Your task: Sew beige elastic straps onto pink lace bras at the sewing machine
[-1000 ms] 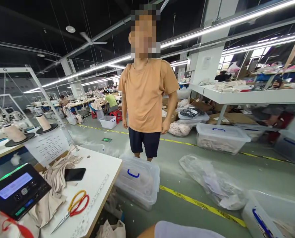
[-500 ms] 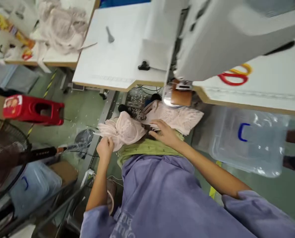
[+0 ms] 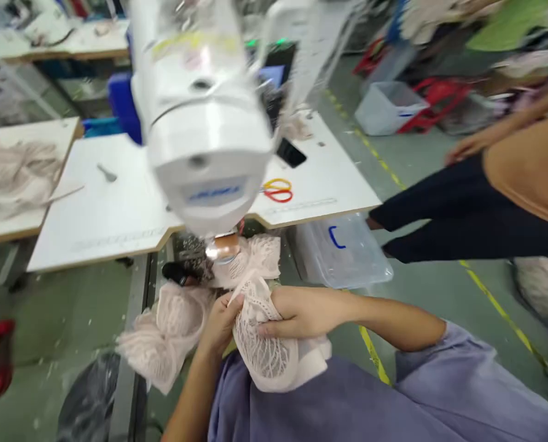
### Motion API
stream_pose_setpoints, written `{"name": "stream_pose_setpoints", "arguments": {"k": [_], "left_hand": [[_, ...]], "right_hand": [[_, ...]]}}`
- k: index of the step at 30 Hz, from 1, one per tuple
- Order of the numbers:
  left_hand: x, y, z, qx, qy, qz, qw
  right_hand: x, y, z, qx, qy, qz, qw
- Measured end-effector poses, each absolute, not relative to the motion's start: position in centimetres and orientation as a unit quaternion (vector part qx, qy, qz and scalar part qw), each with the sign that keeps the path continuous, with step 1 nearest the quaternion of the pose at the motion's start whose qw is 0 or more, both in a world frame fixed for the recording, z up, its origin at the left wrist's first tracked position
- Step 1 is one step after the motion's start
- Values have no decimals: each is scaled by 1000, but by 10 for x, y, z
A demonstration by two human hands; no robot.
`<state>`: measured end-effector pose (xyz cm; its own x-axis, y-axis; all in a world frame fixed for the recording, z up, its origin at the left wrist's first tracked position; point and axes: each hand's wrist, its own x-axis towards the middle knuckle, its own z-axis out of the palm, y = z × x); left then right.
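Observation:
Low in front of my body, both hands are closed on a pale pink lace bra (image 3: 271,353). My left hand (image 3: 223,319) pinches its upper left edge. My right hand (image 3: 304,313) wraps over its right side, thumb lying across the lace, the other fingers partly hidden. A second pale pink bra (image 3: 175,328) hangs to the left, close to my left forearm. More of the same pink lace fabric (image 3: 258,258) lies just beyond my hands, beneath the sewing machine head (image 3: 209,141).
On the white table (image 3: 99,215) are red-and-yellow-handled scissors (image 3: 278,190), a black phone (image 3: 292,153) and a small grey tool (image 3: 107,173). A lidded clear plastic box (image 3: 347,255) stands below at the right. Another person in dark trousers (image 3: 443,215) is farther right.
The view has swung to the right, bringing another person into sight. My left hand has left the left-hand bra, and both hands now hold another lace bra in front of me.

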<state>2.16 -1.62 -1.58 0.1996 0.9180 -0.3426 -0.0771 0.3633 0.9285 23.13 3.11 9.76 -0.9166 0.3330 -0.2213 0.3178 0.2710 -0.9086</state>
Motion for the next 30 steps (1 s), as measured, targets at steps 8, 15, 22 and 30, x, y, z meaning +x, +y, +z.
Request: {"name": "stream_pose_setpoints", "arguments": {"k": [8,15,22,30], "left_hand": [[86,22,-7,478,567,382,551],[110,5,-6,582,570,333,476],[87,4,-1,558,607,316,470],[69,19,34,559,610,346,442]], "right_hand": [[311,163,84,-518,-765,383,3],[252,343,63,-697,-635,284,174],[263,364,46,-647,-570,414,291],[281,251,48,-382,-514,642,421]]}}
